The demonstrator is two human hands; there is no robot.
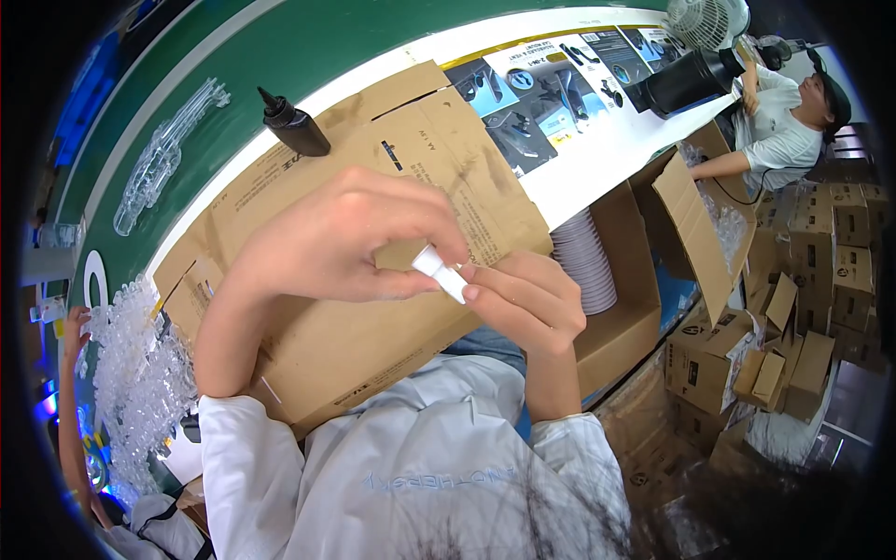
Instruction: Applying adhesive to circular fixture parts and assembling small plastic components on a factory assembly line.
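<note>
A small white plastic piece [440,269], roughly tube-shaped and wider at one end, is held between my two hands above the cardboard. My left hand [341,238] pinches its wider end between thumb and forefinger. At the opposite end, the fingertips of my right hand [527,301] grip the narrower part. My fingers cover some of the piece, so I cannot tell whether it is one part or two joined. Below my hands lies a flat brown cardboard sheet [373,338]. A black bottle with a pointed nozzle [297,129] stands on its far edge.
Clear plastic parts [131,373] are heaped at the left; more [168,154] lie on the green belt [289,47]. A carton holds stacked white discs [588,261]. Printed sheets [551,93], a black cylinder [686,82] and a fan [707,21] sit far right, near a co-worker [779,126].
</note>
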